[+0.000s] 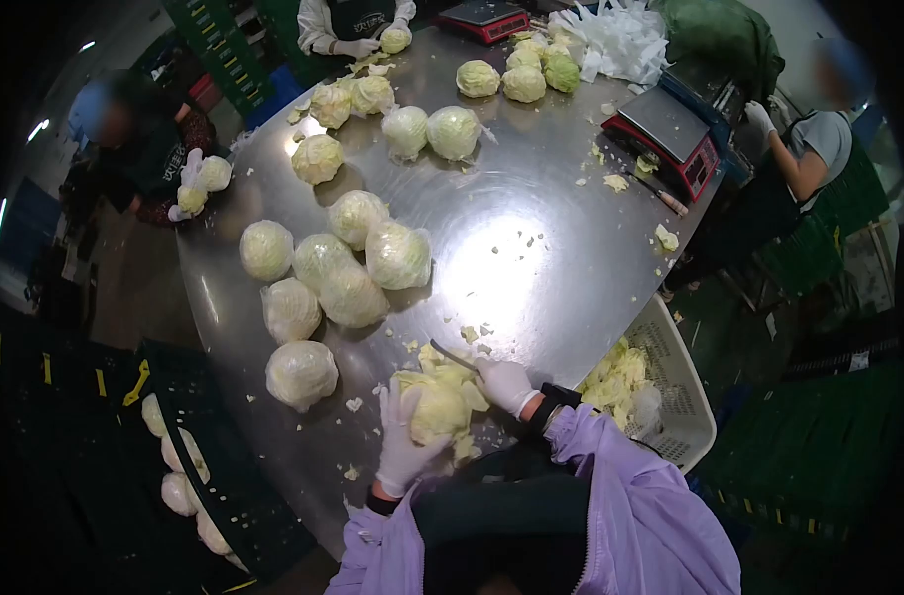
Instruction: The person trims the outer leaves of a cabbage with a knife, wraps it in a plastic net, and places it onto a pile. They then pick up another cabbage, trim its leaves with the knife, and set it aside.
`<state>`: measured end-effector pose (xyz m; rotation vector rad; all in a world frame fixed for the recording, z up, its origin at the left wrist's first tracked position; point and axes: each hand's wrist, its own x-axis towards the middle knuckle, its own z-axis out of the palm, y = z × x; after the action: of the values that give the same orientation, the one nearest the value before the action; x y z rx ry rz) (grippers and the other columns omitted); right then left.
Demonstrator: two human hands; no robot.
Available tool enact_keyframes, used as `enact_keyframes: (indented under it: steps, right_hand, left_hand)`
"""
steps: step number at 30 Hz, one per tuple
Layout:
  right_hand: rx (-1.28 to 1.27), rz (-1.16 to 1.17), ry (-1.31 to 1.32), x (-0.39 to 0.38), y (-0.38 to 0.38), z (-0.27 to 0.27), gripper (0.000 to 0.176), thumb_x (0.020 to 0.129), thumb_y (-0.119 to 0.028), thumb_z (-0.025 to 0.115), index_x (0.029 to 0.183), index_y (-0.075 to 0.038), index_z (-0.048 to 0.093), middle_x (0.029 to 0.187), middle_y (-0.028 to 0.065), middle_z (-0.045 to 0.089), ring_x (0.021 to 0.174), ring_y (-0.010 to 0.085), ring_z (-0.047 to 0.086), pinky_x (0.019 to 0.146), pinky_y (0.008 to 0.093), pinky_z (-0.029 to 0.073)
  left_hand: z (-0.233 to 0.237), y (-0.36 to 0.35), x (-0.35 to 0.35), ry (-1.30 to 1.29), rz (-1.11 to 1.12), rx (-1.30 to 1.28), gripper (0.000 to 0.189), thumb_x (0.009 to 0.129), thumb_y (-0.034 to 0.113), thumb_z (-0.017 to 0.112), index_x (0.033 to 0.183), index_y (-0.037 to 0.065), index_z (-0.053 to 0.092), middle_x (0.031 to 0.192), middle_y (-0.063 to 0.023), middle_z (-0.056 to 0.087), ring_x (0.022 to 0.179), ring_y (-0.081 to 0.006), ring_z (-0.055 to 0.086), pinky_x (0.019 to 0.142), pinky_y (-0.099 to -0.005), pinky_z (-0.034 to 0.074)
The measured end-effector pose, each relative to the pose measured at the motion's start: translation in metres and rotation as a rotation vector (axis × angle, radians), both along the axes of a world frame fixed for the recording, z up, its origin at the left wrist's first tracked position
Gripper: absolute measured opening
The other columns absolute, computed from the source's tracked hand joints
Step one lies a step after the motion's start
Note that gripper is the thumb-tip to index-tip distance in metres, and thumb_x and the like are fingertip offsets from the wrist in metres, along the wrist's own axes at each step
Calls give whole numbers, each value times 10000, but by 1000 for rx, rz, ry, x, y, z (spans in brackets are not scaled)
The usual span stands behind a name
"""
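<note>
A cabbage (440, 409) with loosened outer leaves sits at the near edge of the steel table, right in front of my body. My left hand (402, 444), in a white glove, grips it from the left, with the fingers pointing up along its side. In my gloved right hand (505, 385) is a knife (454, 355), its thin blade pointing left just beyond the cabbage. Torn leaf scraps lie around the cabbage. To the left stands a film-wrapped cabbage (301, 375), the closest of several wrapped ones.
A white basket (692, 421) of trimmed leaves stands right of the steel table (551, 198). Another knife (662, 193) lies beside a red scale (665, 139). Green crates (239, 466) holding cabbages are at left. Three people stand around the far sides, two handling cabbages.
</note>
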<state>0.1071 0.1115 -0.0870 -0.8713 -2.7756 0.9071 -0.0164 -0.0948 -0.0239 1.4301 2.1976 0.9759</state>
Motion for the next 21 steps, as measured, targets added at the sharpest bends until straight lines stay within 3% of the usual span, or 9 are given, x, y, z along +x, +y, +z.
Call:
enact_keyframes:
  steps: [2,5,7,8,9,12,15,19,21]
  right_hand:
    - [-11,12,-5,2,-3,4,214,858,-257,545,925,-65,613,798,166,658,713,371,640,646,482,503]
    - [-118,54,-36,-3,-11,18,276,868,-305,562,971,-56,621,861,182,662,805,382,635,704,477,498]
    - [-290,-5,102,-8,-23,38,424,880,-416,574,1100,-55,595,884,184,671,850,382,636,730,455,505]
    - [-605,14,31,-11,-24,54,706,830,-524,625,1312,-32,468,1009,234,648,966,383,622,811,420,500]
    - [-609,14,29,-11,-31,64,706,830,-524,625,1312,-32,468,1009,234,648,966,383,622,811,420,500]
    - [-418,134,158,-2,-48,67,1058,719,-531,743,1455,20,219,1245,318,507,1143,387,545,958,388,442]
    - [-413,39,324,12,-54,58,915,749,-415,751,1441,-29,295,1207,281,554,1117,370,570,961,392,444]
    - [-600,49,223,30,-35,25,758,765,-305,734,1401,-89,384,1172,226,598,1068,358,602,925,404,470]
    - [-747,43,-30,39,-12,17,666,792,-201,707,1382,-100,418,1261,171,575,1126,279,588,929,364,467]
  left_hand:
    - [-7,-15,-30,-361,-46,88,953,659,277,821,1450,110,318,1531,-251,135,1418,-361,180,1131,-445,221]
    - [-11,-31,-28,-327,5,116,995,642,261,835,1461,110,289,1536,-249,113,1414,-364,194,1130,-436,229]
    - [-11,-24,-13,-324,59,141,1042,620,265,853,1466,103,266,1532,-250,115,1405,-372,210,1128,-449,239]
    - [0,-15,-1,-274,151,103,1051,618,287,855,1465,100,263,1527,-249,128,1402,-377,213,1123,-457,250]
    - [6,-7,8,-225,238,67,1060,616,309,858,1465,98,260,1522,-248,140,1398,-382,217,1118,-465,261]
    - [-10,7,20,-87,307,54,1037,616,363,852,1439,72,294,1495,-240,204,1361,-418,261,1099,-476,284]
    - [4,19,18,-9,360,23,1005,612,358,856,1405,33,331,1445,-233,281,1320,-434,309,1086,-473,293]
    - [3,8,-8,-145,331,19,955,638,275,856,1392,6,334,1393,-208,344,1313,-355,351,1087,-418,317]
    - [-30,-6,-23,-545,345,191,912,672,195,832,1399,-8,321,1377,-178,372,1276,-287,402,1076,-378,344]
